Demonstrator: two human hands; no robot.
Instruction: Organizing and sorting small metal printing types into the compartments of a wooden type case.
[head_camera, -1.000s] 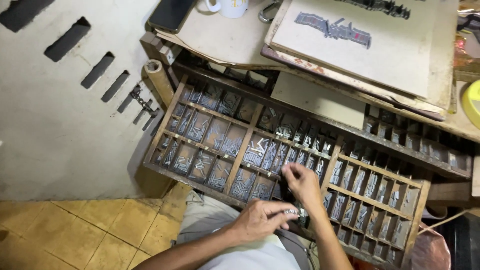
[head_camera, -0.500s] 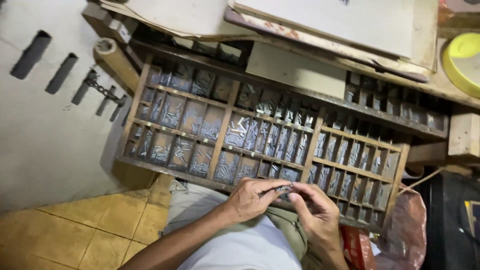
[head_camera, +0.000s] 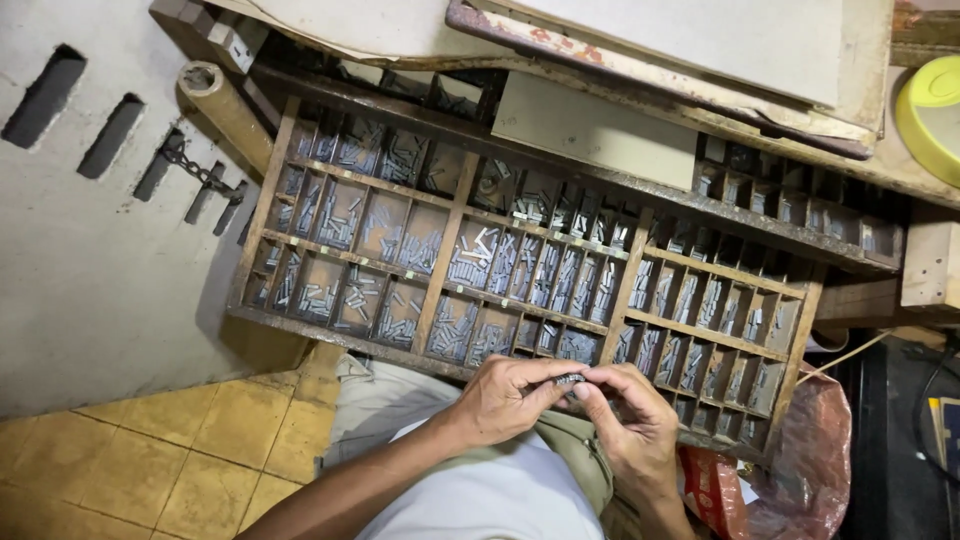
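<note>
From the head camera we see the left hand (head_camera: 505, 400) and right hand (head_camera: 630, 425) meet, fingertips pinched narrow on 1 small stack of grey metal type pieces (head_camera: 570, 380). Just beyond the fingers lies a worn wooden type case (head_camera: 440, 262), its many rectangular compartments filled with dull metal sorts. Farther beyond rests a flat grey board (head_camera: 590, 130). Left of the fingers, yellow floor tiles (head_camera: 150, 460).
</note>
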